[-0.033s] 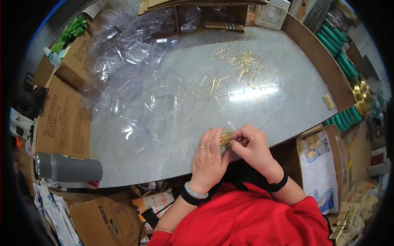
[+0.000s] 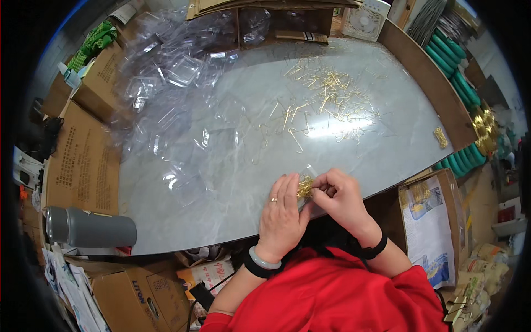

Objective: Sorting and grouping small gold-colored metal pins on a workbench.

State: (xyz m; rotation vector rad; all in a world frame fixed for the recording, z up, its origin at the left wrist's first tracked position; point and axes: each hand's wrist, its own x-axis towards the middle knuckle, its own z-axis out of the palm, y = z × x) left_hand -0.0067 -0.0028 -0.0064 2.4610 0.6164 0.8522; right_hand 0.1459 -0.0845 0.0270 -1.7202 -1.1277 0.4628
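At the table's near edge, a small pile of gold wire hooks (image 2: 305, 186) lies between my hands, with a corner of clear plastic (image 2: 311, 170) showing above it. My left hand (image 2: 282, 213) rests along the left side, fingers long and close together, its thumb on the near side, holding the pile between. From the right, my right hand (image 2: 342, 200) pinches at the edge of the hooks with curled fingers. Its fingertips partly cover what it grips. Farther off, loose gold hooks (image 2: 332, 88) are scattered over the grey table (image 2: 232, 166).
Clear plastic boxes (image 2: 177, 72) heap up on the left. A grey flask (image 2: 91, 227) lies at the front left beside cardboard boxes (image 2: 91, 160). A small gold bundle (image 2: 441, 138) sits by the wooden rim (image 2: 426, 77) at right. A white fan (image 2: 365, 21) stands at the back.
The surroundings shift very slightly in the view. Both hands stay at the gold hooks in nearly the same pose.
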